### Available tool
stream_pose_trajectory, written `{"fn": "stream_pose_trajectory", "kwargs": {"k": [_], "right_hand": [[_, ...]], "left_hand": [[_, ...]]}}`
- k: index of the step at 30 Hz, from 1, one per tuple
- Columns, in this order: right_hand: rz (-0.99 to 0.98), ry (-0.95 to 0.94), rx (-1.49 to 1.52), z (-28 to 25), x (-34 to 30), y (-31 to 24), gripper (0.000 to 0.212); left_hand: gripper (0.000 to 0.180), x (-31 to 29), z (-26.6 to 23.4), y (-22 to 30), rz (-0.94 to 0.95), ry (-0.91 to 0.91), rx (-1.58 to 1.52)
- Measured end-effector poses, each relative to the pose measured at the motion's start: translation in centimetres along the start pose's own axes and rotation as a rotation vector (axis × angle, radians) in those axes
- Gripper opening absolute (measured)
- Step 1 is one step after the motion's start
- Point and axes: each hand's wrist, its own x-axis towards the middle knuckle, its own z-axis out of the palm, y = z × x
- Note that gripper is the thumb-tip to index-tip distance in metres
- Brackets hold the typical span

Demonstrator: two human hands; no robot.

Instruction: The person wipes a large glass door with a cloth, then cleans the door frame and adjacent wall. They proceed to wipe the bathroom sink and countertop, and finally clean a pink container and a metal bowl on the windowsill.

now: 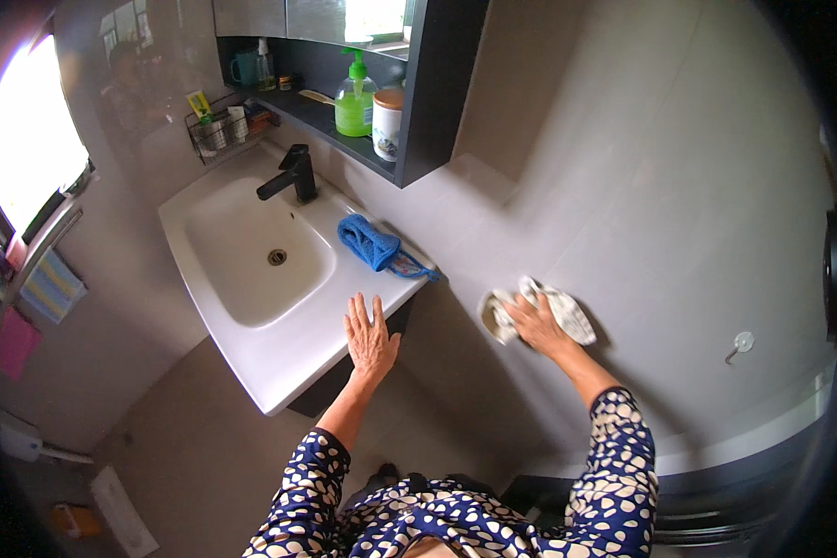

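My right hand (536,322) presses a crumpled whitish cloth (567,314) against the grey wall (660,214), its fingers bunched into the fabric. The cloth's left part is slightly blurred. At the edge of the white washbasin (251,359), my left hand (372,342) is spread with its fingers apart and nothing in it. Just beyond those fingertips a folded blue cloth (368,242) lies on the basin's right corner. A patterned piece with a blue edge (409,267) sticks out from under it.
A black faucet (293,175) stands at the basin's back. Above it, a dark cabinet (442,102) juts out, holding a green soap bottle (354,107) and a lidded white canister (387,130). A wire basket (216,135) hangs in the corner. A hook (741,344) sits on the right wall.
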Motion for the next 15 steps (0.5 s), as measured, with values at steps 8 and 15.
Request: {"fn": "stream_pose_trajectory", "kwargs": {"k": [8,15], "right_hand": [[-0.039,-0.043,0.151,-1.3,-5.0,-0.5,0.013],[0.026,0.31,-0.025,0.2,14.7,3.7,0.017]], "left_hand": [[0.095,-1.8,0.2,-5.6,-0.018,-0.154,0.136],[0.098,-1.1,0.7,-5.6,-0.042,-0.273,0.144]]}}
